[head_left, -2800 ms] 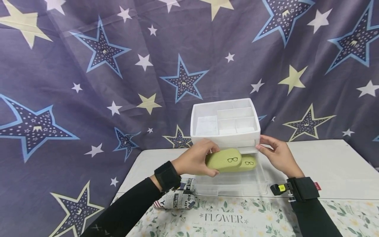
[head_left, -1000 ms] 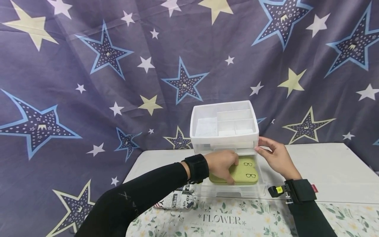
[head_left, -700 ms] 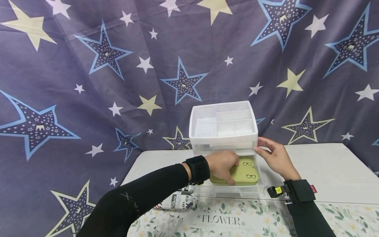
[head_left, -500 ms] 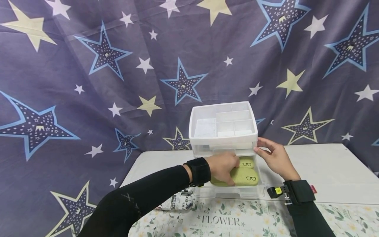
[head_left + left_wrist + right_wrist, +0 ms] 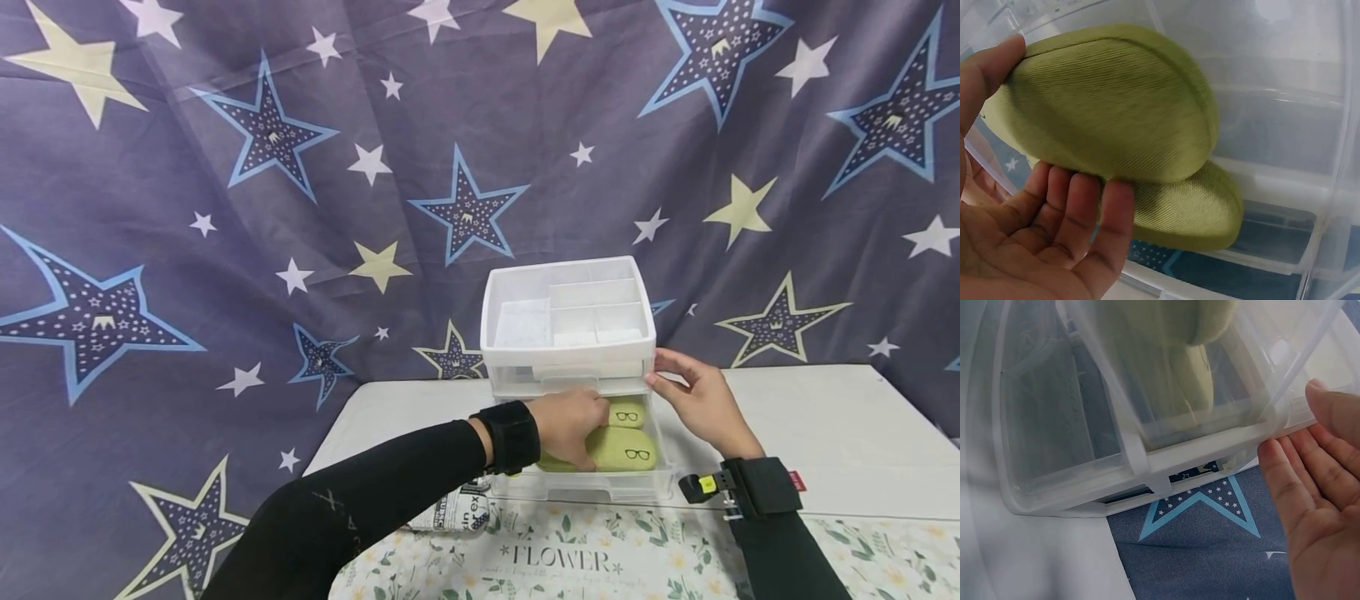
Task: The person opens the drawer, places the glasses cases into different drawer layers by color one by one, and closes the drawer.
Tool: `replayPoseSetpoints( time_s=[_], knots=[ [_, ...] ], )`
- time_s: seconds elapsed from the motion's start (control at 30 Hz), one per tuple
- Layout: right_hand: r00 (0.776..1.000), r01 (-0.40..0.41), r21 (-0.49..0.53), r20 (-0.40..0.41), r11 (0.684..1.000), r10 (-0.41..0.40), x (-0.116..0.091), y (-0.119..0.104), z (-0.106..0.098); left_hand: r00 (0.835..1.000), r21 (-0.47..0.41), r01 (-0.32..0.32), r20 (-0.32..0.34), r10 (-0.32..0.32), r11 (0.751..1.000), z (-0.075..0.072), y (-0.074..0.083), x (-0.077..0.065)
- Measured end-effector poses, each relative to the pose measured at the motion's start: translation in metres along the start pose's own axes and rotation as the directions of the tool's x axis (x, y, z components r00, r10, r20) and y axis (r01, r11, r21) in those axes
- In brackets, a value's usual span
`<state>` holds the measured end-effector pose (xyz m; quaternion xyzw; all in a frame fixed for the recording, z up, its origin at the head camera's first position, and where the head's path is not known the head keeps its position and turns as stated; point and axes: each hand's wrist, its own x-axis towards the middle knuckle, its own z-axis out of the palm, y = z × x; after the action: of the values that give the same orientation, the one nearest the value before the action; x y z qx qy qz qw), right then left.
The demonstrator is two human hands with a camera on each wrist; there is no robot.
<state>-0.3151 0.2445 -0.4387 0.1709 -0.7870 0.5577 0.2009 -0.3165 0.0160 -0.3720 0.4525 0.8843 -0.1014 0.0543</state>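
My left hand [image 5: 568, 421] grips the nearer of two green glasses cases [image 5: 628, 450], inside the pulled-out clear drawer [image 5: 611, 487]. In the left wrist view the thumb lies along one side of that case [image 5: 1116, 106] and the fingers on the other. The second green glasses case [image 5: 627, 413] lies just behind it, partly hidden by the hand. My right hand [image 5: 705, 404] holds the right front edge of the white drawer unit [image 5: 566, 358]. In the right wrist view, thumb and fingers [image 5: 1294, 487] meet the unit's frame [image 5: 1210, 447] from two sides.
The unit's top has a divided tray [image 5: 592, 293]. A newsprint-patterned package [image 5: 453, 510] lies left of the drawer, partly behind my left arm. A floral cloth [image 5: 562, 575] covers the front of the white table [image 5: 810, 433]; a star-patterned curtain [image 5: 420, 108] hangs behind.
My left hand has moved right and down, bringing the held glasses case from above the drawer into it, in front of the other. My right hand has stayed at the unit's edge.
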Motion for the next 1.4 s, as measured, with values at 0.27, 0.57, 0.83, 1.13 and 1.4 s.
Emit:
replayPoseSetpoints(
  time_s=[0.27,0.57,0.83,1.13,1.4],
  knots=[
    [1.0,0.003,-0.008,-0.001,1.0,-0.003,-0.001,0.0,0.0,1.0,0.044,0.006,0.009,-0.006,0.999,-0.001,0.003,-0.003],
    [1.0,-0.003,-0.002,0.001,1.0,0.003,0.0,0.0,0.0,0.999,0.051,-0.028,0.018,0.027,0.998,-0.004,0.002,-0.006],
    [1.0,-0.012,0.017,0.015,1.0,0.011,0.0,0.0,0.0,0.998,-0.02,-0.016,0.061,0.017,1.0,-0.009,0.001,-0.012],
    [1.0,-0.013,-0.02,0.006,1.0,0.013,0.0,-0.002,-0.003,0.997,-0.098,-0.076,-0.022,0.074,0.992,-0.017,0.0,-0.022],
    [1.0,-0.017,-0.018,0.013,1.0,0.017,0.0,0.0,-0.001,0.933,0.085,-0.172,-0.304,0.19,0.981,-0.006,0.003,-0.044]
  ],
)
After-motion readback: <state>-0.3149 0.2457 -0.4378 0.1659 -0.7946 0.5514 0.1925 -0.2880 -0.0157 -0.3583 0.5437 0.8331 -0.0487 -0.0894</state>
